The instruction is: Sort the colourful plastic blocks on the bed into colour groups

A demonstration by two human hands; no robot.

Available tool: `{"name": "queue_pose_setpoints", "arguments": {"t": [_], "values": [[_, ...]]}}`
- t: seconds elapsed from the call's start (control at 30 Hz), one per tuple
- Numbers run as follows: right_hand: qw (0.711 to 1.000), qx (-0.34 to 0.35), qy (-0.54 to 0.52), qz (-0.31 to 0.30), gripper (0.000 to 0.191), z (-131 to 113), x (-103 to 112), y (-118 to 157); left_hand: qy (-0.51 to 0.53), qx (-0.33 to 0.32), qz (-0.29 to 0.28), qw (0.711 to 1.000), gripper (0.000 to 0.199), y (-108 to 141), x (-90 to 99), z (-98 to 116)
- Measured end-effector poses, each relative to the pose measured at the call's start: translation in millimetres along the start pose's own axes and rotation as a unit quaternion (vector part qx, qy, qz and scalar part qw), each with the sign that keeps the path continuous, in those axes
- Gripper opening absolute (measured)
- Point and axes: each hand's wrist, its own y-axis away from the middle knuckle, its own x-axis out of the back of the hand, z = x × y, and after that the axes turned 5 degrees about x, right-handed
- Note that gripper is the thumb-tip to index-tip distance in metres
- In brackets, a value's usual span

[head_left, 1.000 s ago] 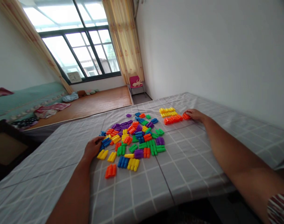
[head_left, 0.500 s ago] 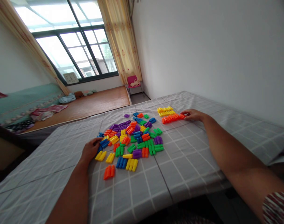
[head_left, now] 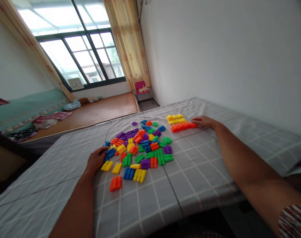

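Note:
A loose heap of plastic blocks [head_left: 130, 148], each made of ridged tubes side by side, lies in blue, orange, yellow, green and purple. At the heap's left edge my left hand [head_left: 95, 160] rests with bent fingers closed against a blue block [head_left: 111, 152]; its fingertips are partly hidden. Farther right, yellow blocks [head_left: 175, 118] are lined up in rows, with a row of orange blocks [head_left: 181, 126] in front. My right hand [head_left: 203, 121] is at the right end of the orange row, its fingers pinched on the last orange block [head_left: 193, 125].
A grey checked cloth [head_left: 155, 201] covers the table. One orange block [head_left: 115, 183] lies apart near the front. Beyond stand a bed [head_left: 108, 105] with cloths on it, a pink chair [head_left: 140, 85] and a window. A white wall [head_left: 215, 56] runs along the right.
My right hand has shifted very slightly at the end of the orange row, and that row sits a touch straighter. My left hand and the heap look the same.

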Motion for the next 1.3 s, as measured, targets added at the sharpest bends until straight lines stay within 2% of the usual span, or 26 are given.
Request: {"name": "queue_pose_setpoints", "arguments": {"t": [0.17,0.3,0.37,0.43,0.5,0.57,0.67,0.73,0.83,0.93,1.03,1.13,1.2,1.3], "values": [[0.992,-0.012,0.072,0.102,0.040,2,-7,-8,0.000,-0.001,-0.002,1.000,0.036,1,-1.9,0],[0.965,0.073,0.149,0.202,0.039,-6,-12,-10,-0.001,-0.006,-0.003,1.000,0.038,0,-4.9,-2],[0.951,0.121,0.153,0.239,0.038,-19,-20,-8,0.001,-0.011,0.000,1.000,0.038,0,-6.8,-3],[0.944,0.167,0.138,0.248,0.037,-38,-34,-6,0.007,-0.015,0.003,1.000,0.038,0,-8.3,-4],[0.948,0.220,0.110,0.203,0.035,-61,-53,-5,0.010,-0.017,0.003,1.000,0.039,0,-9.3,-4],[0.945,0.294,0.102,0.098,0.031,-86,-75,-4,0.010,-0.017,0.004,1.000,0.038,0,-9.8,-4],[0.897,0.410,0.144,-0.076,0.031,-120,-104,-9,0.014,-0.021,0.007,1.000,0.036,0,-10.0,-4],[0.870,0.433,0.180,-0.150,0.035,-136,-118,-16,0.021,-0.020,0.009,1.000,0.036,1,-10.2,-4],[0.870,0.395,0.210,-0.206,0.035,-150,-132,-31,0.033,-0.021,0.011,0.999,0.035,1,-10.6,-4],[0.892,0.359,0.178,-0.209,0.030,-157,-144,-42,0.037,-0.024,0.012,0.999,0.034,0,-10.9,-4],[0.923,0.337,0.079,-0.167,0.031,-159,-159,-43,0.027,-0.022,0.015,0.999,0.034,0,-11.1,-4],[0.940,0.318,-0.019,-0.122,0.031,-157,-173,-39,0.021,-0.020,0.017,0.999,0.036,0,-11.5,-4],[0.948,0.306,-0.040,-0.082,0.029,-151,-179,-35,0.021,-0.022,0.017,0.999,0.036,-1,-11.6,-5],[0.952,0.303,-0.008,-0.034,0.027,-141,-179,-33,0.024,-0.024,0.015,0.999,0.036,-1,-11.2,-6]]}}
